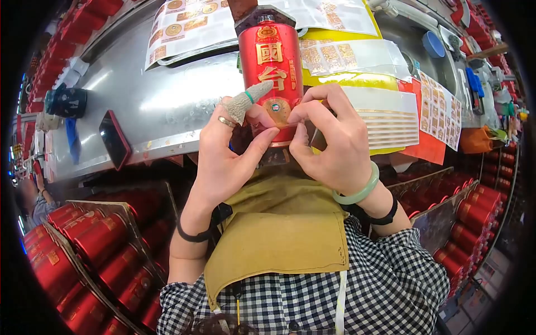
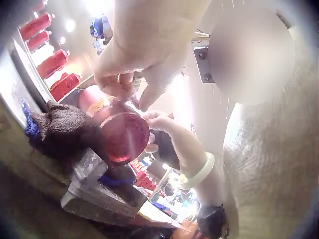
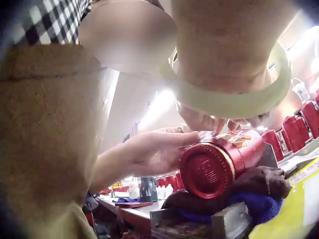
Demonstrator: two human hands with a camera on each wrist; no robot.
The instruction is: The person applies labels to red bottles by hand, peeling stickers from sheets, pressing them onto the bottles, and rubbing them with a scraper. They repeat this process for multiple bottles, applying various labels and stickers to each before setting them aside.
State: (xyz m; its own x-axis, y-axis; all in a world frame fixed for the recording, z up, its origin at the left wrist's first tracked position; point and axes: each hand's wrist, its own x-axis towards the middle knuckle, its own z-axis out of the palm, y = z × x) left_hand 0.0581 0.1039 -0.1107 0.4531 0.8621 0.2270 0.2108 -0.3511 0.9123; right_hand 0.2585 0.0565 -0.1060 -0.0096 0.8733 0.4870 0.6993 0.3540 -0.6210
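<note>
**Head view:** your left hand (image 1: 226,159) is curling round the red cylindrical bottle (image 1: 272,61), which is lying on its side. Your right hand (image 1: 335,145) is pinching the round gold sticker (image 1: 277,110) at the bottle's near end. Bare grey steel table (image 1: 156,100) is lying left of the bottle, and white sticker sheets (image 1: 441,111) are crowding its right.

**Left wrist view:** the brown cloth cradle (image 2: 65,129) is propping the bottle from below. If the bottle is rolling there, the sticker is probably creasing.

**Right wrist view:** the bottle's base is projecting past the cradle, so it is risking a slip toward you.
</note>
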